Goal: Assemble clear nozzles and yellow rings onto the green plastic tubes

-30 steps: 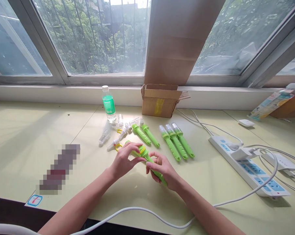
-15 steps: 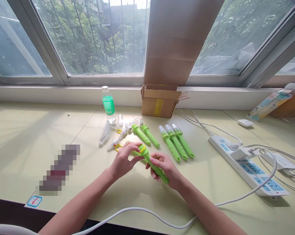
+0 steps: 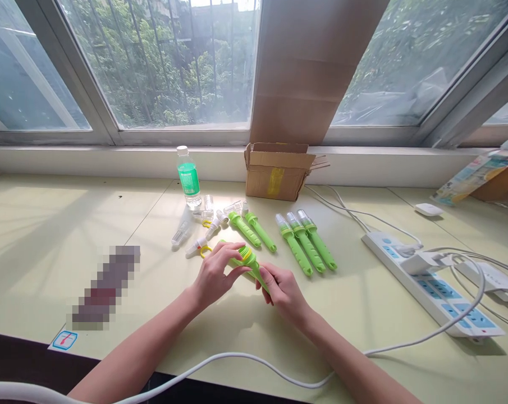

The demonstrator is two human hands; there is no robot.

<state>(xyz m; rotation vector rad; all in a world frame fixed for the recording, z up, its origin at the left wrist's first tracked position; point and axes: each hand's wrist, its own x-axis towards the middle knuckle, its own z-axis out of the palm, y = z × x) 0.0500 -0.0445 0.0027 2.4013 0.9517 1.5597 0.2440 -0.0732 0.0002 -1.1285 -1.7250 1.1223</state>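
Three clear-capped green tubes (image 3: pixel 308 246) (and one power strip (image 3: pixel 435 287))

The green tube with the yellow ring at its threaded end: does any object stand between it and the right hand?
Nothing visible stands between them: the right hand grips the green tube directly. The left hand is at its other end, by the yellow ring.
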